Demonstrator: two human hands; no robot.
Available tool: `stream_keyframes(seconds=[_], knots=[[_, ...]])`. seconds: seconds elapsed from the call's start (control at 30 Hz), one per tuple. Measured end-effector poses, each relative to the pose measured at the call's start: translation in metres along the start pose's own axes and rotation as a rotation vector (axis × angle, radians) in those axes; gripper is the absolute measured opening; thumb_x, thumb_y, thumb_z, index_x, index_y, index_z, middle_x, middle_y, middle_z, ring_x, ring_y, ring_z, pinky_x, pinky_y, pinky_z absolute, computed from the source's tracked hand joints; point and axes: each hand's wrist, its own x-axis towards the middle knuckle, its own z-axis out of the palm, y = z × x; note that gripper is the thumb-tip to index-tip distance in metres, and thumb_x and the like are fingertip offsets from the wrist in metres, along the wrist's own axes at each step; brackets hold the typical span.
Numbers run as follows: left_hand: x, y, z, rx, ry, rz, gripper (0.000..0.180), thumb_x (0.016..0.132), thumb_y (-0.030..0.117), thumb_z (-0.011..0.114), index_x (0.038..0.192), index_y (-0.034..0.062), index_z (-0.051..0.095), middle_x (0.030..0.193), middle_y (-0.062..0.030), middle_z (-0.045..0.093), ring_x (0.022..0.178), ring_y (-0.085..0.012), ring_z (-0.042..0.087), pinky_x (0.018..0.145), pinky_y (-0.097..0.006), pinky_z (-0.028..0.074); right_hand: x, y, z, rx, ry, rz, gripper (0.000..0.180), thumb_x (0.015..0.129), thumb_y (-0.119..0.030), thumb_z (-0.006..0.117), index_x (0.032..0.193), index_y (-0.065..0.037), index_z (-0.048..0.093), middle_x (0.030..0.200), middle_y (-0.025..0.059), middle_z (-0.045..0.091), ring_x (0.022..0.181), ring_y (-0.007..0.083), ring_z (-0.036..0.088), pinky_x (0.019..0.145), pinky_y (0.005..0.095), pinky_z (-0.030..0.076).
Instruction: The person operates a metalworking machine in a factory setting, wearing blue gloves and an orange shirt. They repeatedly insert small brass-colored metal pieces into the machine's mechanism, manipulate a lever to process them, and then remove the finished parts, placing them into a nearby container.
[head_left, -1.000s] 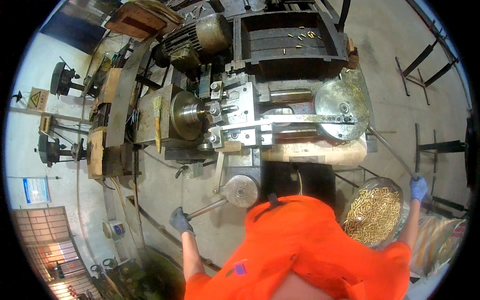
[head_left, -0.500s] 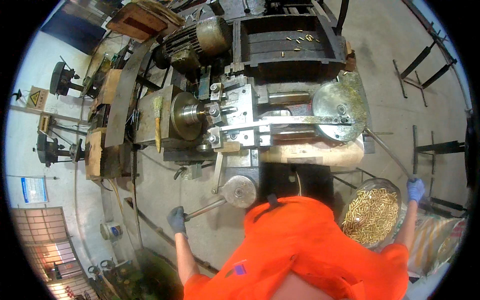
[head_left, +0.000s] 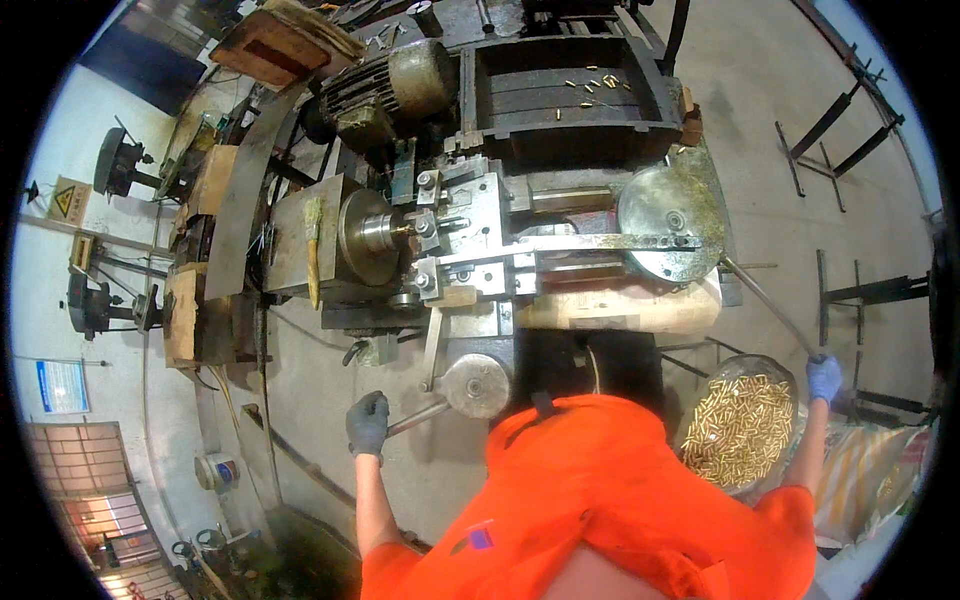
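My left hand (head_left: 368,423), in a dark grey glove, is closed at the outer end of a short metal lever (head_left: 418,417). This lever runs to a round steel hub (head_left: 476,386) at the front of a lathe-like machine. Farther right, my right hand (head_left: 824,378), in a blue glove, grips the end of a long rod lever (head_left: 770,303) that reaches to a large metal disc (head_left: 668,222). Between them lie the machine's tool slide (head_left: 488,228) and, at its left, the round chuck (head_left: 372,236). A small brass-coloured piece seems to sit at the chuck's mouth.
A bowl (head_left: 742,363) full of small brass-coloured parts stands beside my right forearm. Several similar parts lie in a dark tray (head_left: 590,132) behind the machine. A brush (head_left: 314,252) rests on the headstock, near a motor (head_left: 390,88). Striped sacks (head_left: 862,470) lie at right.
My left hand has moved slightly up and inward along the short lever, covering more of its end. My right hand stays on the long lever. The whole view has shifted slightly.
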Motion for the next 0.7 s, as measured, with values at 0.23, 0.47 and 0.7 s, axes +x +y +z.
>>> stream_keyframes(seconds=[0.23, 0.47, 0.7], knots=[[0.001, -0.003, -0.001, 0.076, 0.005, 0.023, 0.024, 0.079, 0.019, 0.061, 0.096, 0.0026, 0.067, 0.077, -0.0137, 0.067, 0.065, -0.0188, 0.063, 0.062, -0.031, 0.048, -0.006, -0.008, -0.009, -0.020, 0.017, 0.009, 0.033, 0.071, -0.037, 0.063, 0.084, -0.008, 0.065, 0.088, 0.0169, 0.064, 0.083, 0.0348, 0.061, 0.074, 0.0423, 0.048], [0.005, -0.015, 0.003, 0.053, 0.014, 0.046, 0.025, 0.079, 0.020, 0.061, 0.096, 0.0032, 0.066, 0.081, -0.0158, 0.066, 0.070, -0.0222, 0.065, 0.065, -0.032, 0.049, -0.011, -0.010, -0.011, -0.048, 0.025, 0.016, 0.032, 0.071, -0.039, 0.062, 0.082, -0.008, 0.065, 0.087, 0.0168, 0.064, 0.084, 0.0347, 0.061, 0.074, 0.0431, 0.048], [0.002, -0.008, 0.002, 0.027, 0.005, -0.025, 0.027, 0.080, 0.021, 0.060, 0.097, 0.0018, 0.066, 0.080, -0.0154, 0.067, 0.068, -0.0199, 0.064, 0.065, -0.031, 0.048, -0.018, -0.017, -0.021, -0.032, 0.004, 0.025, 0.034, 0.071, -0.039, 0.062, 0.082, -0.008, 0.065, 0.087, 0.0174, 0.064, 0.084, 0.0354, 0.061, 0.073, 0.0436, 0.047]])
